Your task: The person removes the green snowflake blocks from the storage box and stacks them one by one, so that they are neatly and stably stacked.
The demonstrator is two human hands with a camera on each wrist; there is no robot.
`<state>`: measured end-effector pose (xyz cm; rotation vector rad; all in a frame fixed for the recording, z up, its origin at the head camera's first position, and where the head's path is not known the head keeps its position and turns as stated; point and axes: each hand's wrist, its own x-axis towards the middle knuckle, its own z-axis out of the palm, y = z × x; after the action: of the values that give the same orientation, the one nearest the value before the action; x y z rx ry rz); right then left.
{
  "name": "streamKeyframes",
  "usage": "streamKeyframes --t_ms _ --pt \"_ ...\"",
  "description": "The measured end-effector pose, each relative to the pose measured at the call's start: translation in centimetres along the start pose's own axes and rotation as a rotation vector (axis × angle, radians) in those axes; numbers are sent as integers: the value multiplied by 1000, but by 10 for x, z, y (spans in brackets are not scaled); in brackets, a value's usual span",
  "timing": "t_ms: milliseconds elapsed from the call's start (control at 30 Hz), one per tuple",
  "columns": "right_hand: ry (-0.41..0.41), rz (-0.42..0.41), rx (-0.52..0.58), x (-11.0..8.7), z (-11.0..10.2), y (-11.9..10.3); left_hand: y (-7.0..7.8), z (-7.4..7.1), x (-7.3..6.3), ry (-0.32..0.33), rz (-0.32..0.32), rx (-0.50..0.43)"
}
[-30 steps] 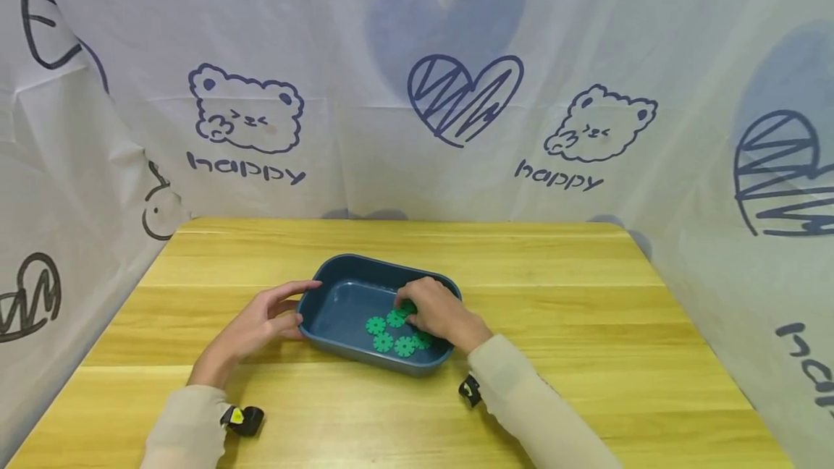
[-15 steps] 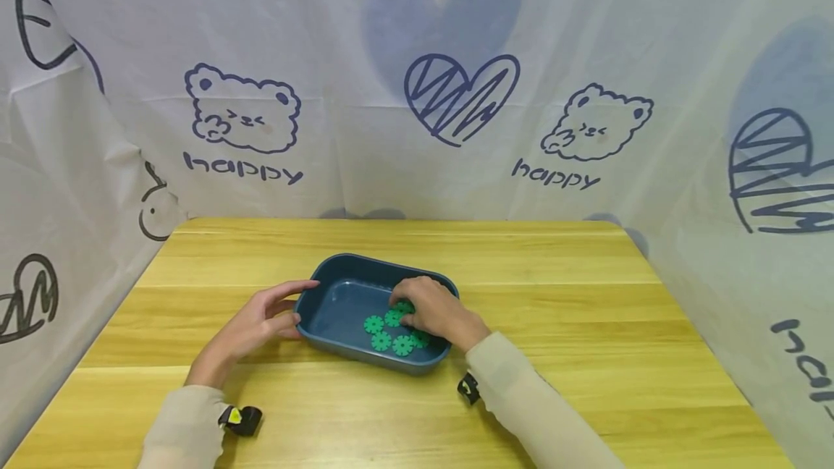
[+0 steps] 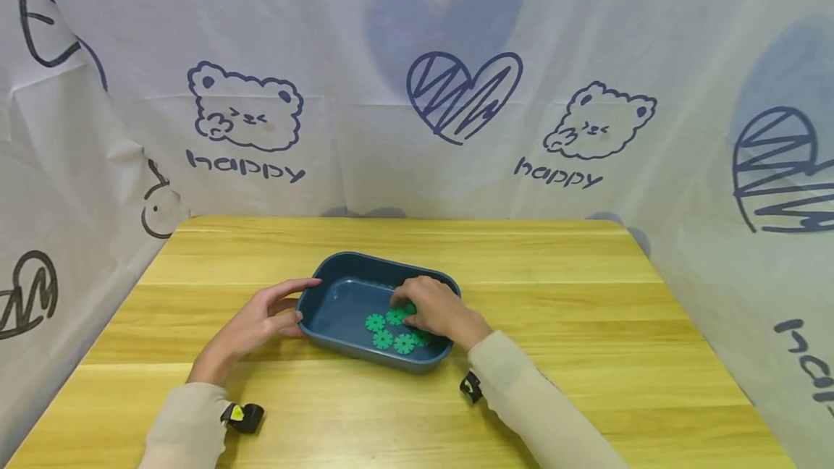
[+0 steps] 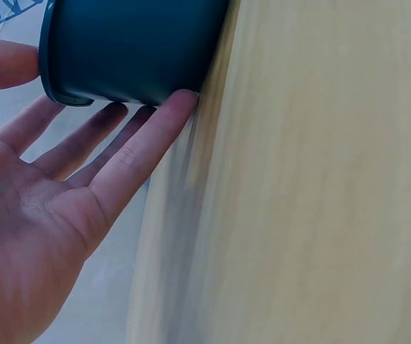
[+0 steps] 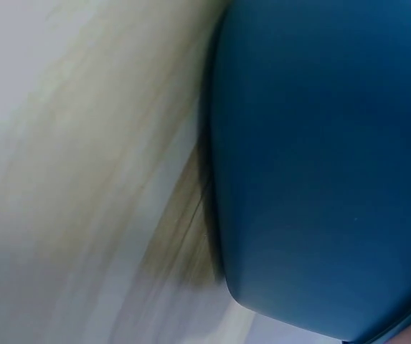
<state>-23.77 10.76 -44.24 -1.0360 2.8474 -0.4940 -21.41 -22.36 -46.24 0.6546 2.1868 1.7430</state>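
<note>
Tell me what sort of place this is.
Probably a screened-off tabletop workspace, perhaps set up for recording: a wood-grain table, a white printed cloth hanging behind it and along both sides, and a small black device at each wrist.

One surface (image 3: 554, 295) carries one blue tray (image 3: 342, 310) with at least six green discs (image 3: 382, 339), some partly hidden. There are one left grip (image 3: 260, 317), one right grip (image 3: 438, 310), two beige sleeves (image 3: 541, 404), two black wrist devices (image 3: 250, 419) and two bear drawings (image 3: 247, 108).
</note>
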Motion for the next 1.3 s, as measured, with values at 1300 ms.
streamKeyframes --t_ms 1300 --pt "84 -44 326 -15 -32 13 2 -1 1 1 -6 6"
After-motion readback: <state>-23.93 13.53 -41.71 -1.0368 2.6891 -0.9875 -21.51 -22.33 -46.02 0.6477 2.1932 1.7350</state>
